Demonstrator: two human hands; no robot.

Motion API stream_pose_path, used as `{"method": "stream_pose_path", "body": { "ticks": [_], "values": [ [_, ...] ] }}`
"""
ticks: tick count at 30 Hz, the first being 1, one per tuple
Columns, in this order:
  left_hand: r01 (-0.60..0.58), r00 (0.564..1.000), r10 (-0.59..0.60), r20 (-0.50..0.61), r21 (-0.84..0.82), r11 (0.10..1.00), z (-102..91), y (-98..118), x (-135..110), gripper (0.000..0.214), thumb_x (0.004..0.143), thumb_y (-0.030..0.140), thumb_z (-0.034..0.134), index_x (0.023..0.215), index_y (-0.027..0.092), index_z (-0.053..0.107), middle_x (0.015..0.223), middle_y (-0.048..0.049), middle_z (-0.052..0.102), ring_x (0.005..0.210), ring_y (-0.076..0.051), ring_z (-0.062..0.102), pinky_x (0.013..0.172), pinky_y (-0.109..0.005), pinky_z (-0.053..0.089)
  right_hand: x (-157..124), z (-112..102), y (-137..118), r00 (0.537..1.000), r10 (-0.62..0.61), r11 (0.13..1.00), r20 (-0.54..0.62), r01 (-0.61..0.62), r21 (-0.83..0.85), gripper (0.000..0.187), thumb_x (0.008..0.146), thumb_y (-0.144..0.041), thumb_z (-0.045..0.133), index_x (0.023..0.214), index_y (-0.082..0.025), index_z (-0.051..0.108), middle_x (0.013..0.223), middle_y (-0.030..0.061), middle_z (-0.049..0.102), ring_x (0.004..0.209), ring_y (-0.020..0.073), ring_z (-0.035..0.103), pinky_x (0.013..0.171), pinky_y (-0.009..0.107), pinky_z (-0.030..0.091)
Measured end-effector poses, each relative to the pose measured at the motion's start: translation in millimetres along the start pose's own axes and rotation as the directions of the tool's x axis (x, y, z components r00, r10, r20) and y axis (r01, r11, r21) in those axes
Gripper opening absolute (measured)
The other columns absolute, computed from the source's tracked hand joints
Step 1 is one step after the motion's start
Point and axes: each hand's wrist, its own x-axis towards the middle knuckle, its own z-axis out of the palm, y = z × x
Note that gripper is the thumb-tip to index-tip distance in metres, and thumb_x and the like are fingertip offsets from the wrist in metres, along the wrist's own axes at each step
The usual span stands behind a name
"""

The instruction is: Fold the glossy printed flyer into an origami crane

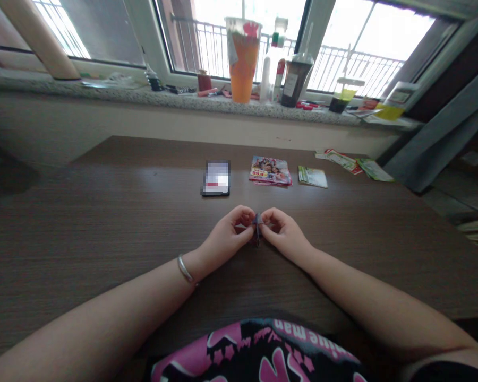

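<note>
Both hands meet above the brown table (pixel 143 239), in the middle of the view. Between their fingertips is a thin dark flat piece (pixel 257 233), held nearly edge-on, so its kind is not clear. My left hand (pixel 233 231), with a silver bangle at the wrist, pinches it from the left. From the other side my right hand (pixel 289 231) grips it, thumb and fingers closed together. Beyond the hands lie a small dark-edged device with a blurred screen (pixel 217 178), a stack of colourful printed leaflets (pixel 271 171) and a green-and-white packet (pixel 313 176).
More printed packets (pixel 344 161) lie at the table's far right. Along the speckled windowsill (pixel 123 95) stand a tall cup of orange drink (pixel 244 61), a dark lidded cup (pixel 296 79), bottles and small clutter. A grey curtain (pixel 442 138) hangs at the right.
</note>
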Motion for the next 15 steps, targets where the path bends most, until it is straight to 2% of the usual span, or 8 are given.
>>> {"method": "stream_pose_path", "body": {
  "ticks": [9,15],
  "values": [
    [0.050,0.998,-0.051,0.023,0.046,0.998,-2.9,-6.6,2.3,0.018,0.076,0.022,0.063,0.092,0.017,0.055,0.085,-0.0005,0.063,0.078,-0.013,0.062,0.068,-0.024,0.051,4.5,-1.5,9.9,0.996,0.059,0.994,0.073,-0.065,0.084,0.016,0.076,-0.032,0.065,0.080,-0.021,0.053,0.072,-0.0029,0.061,0.063,0.0114,0.059,0.059,0.024,0.050],
    [0.070,0.997,-0.071,0.028,0.041,0.997,-5.0,-8.6,4.3,0.021,0.077,0.026,0.065,0.094,0.016,0.058,0.087,-0.0030,0.066,0.081,-0.016,0.065,0.074,-0.029,0.053,4.5,-0.5,9.4,0.995,0.087,0.991,0.056,-0.092,0.094,0.018,0.073,-0.030,0.067,0.079,-0.020,0.053,0.075,-0.0033,0.060,0.060,0.0104,0.061,0.057,0.024,0.053]
  ]
}}
